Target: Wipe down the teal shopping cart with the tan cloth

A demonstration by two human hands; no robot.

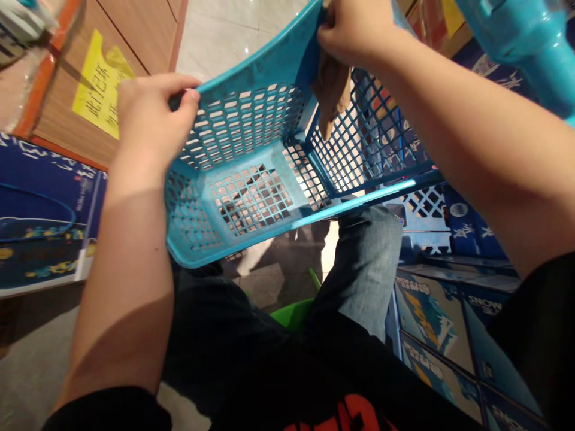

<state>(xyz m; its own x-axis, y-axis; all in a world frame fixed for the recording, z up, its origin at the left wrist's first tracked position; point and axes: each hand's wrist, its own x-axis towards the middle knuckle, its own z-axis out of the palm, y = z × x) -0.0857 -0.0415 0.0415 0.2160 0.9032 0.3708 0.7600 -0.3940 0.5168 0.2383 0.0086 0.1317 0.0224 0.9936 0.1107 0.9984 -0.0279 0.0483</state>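
A blue plastic basket with lattice sides and a grid bottom is tilted in front of me, its open top facing me. My left hand is closed on its left rim, thumb on the inside and fingers over the edge. At the far right part of the rim, my right hand is closed around a brown rag. The rag hangs down inside the basket against the wall. Some of the right fingers are hidden behind the rag and the picture's top edge. I see nothing lying in the basket.
Wooden cabinet doors with a yellow handwritten note stand at the left, above a dark blue box. Blue printed cartons are stacked at the right. Another blue plastic piece juts in top right. Something green shows between my legs.
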